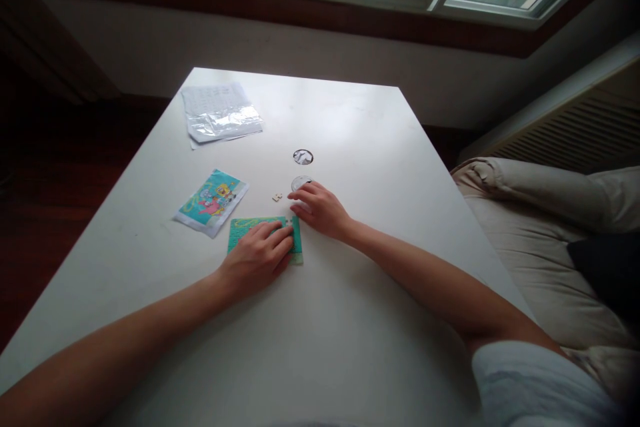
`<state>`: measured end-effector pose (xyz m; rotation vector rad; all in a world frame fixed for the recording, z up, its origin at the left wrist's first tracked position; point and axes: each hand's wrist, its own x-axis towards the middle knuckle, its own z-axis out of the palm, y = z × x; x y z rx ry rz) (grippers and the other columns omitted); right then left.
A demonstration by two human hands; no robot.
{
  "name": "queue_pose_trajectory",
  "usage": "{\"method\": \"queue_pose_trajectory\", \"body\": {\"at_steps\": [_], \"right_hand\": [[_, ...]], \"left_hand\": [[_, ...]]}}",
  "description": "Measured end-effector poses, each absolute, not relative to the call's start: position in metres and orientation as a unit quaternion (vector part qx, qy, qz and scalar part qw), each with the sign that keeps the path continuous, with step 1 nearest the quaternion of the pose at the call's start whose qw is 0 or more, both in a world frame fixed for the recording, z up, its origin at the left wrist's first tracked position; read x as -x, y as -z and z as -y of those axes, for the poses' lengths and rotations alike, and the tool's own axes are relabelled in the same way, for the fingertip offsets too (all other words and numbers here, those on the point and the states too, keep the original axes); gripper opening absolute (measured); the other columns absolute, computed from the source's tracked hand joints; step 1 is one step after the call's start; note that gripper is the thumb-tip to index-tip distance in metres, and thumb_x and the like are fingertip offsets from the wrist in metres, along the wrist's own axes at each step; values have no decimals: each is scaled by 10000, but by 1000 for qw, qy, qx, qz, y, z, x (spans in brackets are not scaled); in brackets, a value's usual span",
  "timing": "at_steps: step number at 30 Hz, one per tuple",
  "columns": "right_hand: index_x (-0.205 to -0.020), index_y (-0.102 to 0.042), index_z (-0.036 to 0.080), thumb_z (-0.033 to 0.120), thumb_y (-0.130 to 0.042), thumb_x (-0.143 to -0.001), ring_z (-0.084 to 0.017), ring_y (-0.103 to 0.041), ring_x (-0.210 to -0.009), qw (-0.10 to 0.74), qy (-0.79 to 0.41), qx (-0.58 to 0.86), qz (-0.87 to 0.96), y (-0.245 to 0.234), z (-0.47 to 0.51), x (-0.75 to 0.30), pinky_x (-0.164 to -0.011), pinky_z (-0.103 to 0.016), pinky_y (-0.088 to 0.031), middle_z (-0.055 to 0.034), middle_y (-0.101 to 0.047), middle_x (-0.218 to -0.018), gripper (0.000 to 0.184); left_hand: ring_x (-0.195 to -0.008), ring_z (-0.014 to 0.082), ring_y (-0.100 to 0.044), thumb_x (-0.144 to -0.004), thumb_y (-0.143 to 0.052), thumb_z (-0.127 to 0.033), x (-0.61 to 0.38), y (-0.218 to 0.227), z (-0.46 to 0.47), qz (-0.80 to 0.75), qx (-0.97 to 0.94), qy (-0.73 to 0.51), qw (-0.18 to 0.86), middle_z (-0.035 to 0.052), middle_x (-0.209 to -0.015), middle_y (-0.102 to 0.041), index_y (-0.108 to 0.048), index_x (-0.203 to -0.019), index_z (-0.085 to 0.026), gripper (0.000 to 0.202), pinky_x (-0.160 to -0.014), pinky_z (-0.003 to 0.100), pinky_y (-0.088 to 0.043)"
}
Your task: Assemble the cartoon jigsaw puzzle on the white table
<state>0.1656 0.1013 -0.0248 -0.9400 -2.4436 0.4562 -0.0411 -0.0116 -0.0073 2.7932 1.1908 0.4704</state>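
Note:
A green jigsaw puzzle (pixel 297 240) lies on the white table, its pieces joined into a rectangle. My left hand (pixel 257 253) rests flat over it with the fingers spread, hiding much of its picture. At the puzzle's top edge, near the right corner, a small notch shows. Just beyond that edge is a loose puzzle piece (pixel 277 197), pale side up. My right hand (pixel 320 210) is held beside this piece, to its right, fingers stretched towards it and a little apart. Nothing shows between those fingers. Partly behind them sits a round clear disc (pixel 301 183).
A printed cartoon picture sheet (pixel 213 203) lies left of the puzzle. Farther back are papers in a clear plastic sleeve (pixel 223 113). A second round disc (pixel 303 157) is set at the table's middle. A beige sofa (pixel 520 233) stands to the right, windows ahead.

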Motion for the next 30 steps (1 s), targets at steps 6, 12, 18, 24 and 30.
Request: {"method": "queue_pose_trajectory", "body": {"at_steps": [6,12,18,24,30], "right_hand": [[-1060,-687,199,363,-626,-952,-238,-509,-1036,190,-88,358,910,27,-114,-126,-933,-360,-428,-98,-623,-1065,205],[-953,-675,179,256,-518,-993,-231,-517,-983,161,-29,350,922,24,-114,-124,-835,-334,-417,-113,-640,-1017,180],[-960,-687,193,200,-527,-953,-170,-571,-847,248,-159,375,879,25,-112,-144,-780,-282,-416,-55,-678,-918,161],[-920,-711,197,185,-584,-854,-101,-542,-644,239,-333,400,820,16,-111,-163,-668,-226,-404,26,-666,-741,144],[-801,-703,189,165,-617,-810,-107,-549,-688,200,-327,395,835,8,-107,-162,-659,-227,-385,15,-653,-753,90]], "left_hand": [[-1263,301,-550,-970,-528,-235,43,9,12,-380,-910,-162,42,117,-1313,-642,-636,-1174,-158,243,-1062,485,-489],[-1274,302,-548,-982,-505,-231,46,13,8,-371,-912,-169,47,114,-1322,-643,-630,-1192,-157,255,-1071,494,-483],[-1342,296,-510,-991,-491,-246,47,15,5,-352,-919,-168,59,106,-1422,-590,-600,-1282,-167,321,-1140,502,-416],[-1393,303,-466,-984,-510,-295,49,16,1,-354,-921,-148,71,114,-1489,-534,-554,-1369,-179,404,-1175,536,-348],[-1380,307,-475,-982,-514,-300,52,18,-4,-366,-916,-149,67,112,-1483,-541,-559,-1366,-172,407,-1175,546,-341]]}}
